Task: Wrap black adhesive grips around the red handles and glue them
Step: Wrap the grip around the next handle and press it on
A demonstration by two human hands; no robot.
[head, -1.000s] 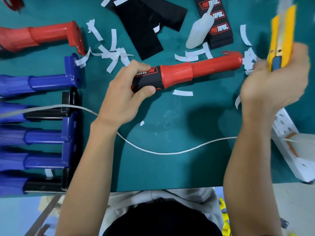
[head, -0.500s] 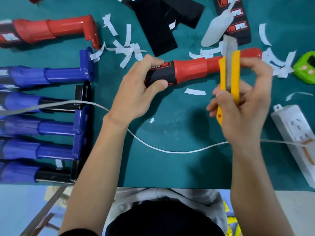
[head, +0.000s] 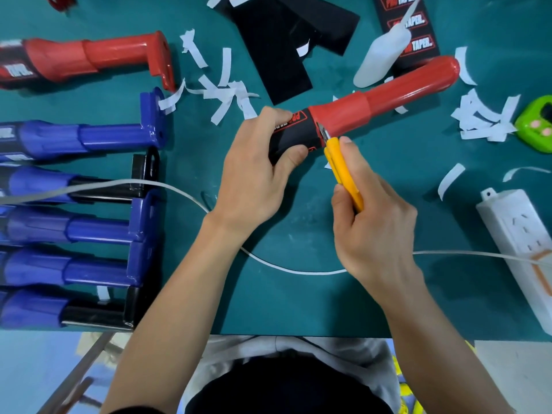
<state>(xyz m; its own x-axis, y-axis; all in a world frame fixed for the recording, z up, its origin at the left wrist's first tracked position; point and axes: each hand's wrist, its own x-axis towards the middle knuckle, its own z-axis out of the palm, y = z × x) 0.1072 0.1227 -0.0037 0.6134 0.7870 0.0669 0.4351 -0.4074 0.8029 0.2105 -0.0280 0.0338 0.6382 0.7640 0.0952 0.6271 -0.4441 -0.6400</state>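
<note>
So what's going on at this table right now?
A person is finishing the grip on a red handle. The left hand grips the end that is wrapped in the black grip. The right hand holds a yellow utility knife with its blade at the grip's edge, where black meets red, apparently trimming it. Spare black sheets, a white bottle and paper strips lie around, and blue handles are lined up on the left.
</note>
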